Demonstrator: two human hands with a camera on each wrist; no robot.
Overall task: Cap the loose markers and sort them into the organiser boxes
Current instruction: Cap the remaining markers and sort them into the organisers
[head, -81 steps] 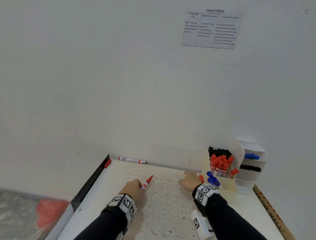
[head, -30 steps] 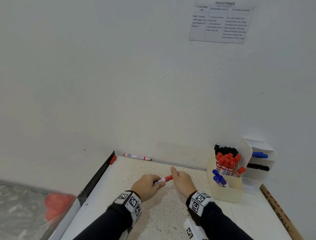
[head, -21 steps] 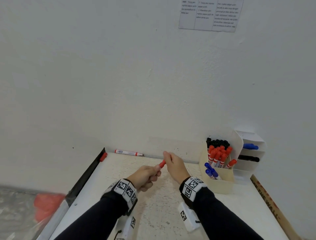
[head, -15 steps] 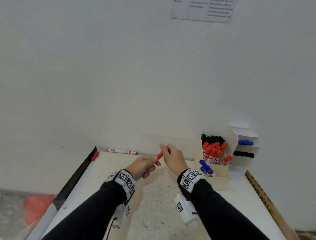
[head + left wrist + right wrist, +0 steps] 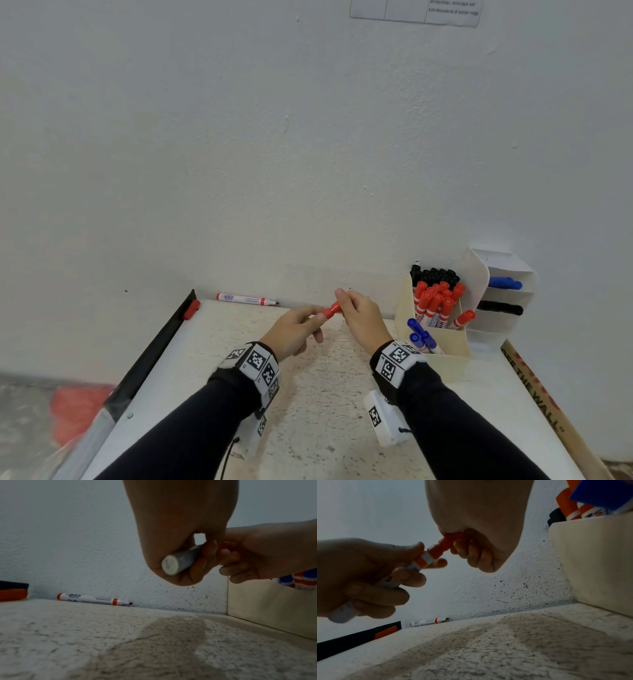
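Hands [image 5: 294,330] raised since; fingers hide red marker [image 5: 331,310] tip.

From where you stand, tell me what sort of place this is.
Probably a staged recording or work station, not a home desk: a small white table pushed against a bare wall, a printed task sheet taped above it, and a card organiser packed with colour-sorted markers. Both hands hold a red marker.

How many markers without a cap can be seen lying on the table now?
1. The uncapped red marker lies at the back of the table, against the wall, left of both hands. No other shows; the hands or organiser could hide more.
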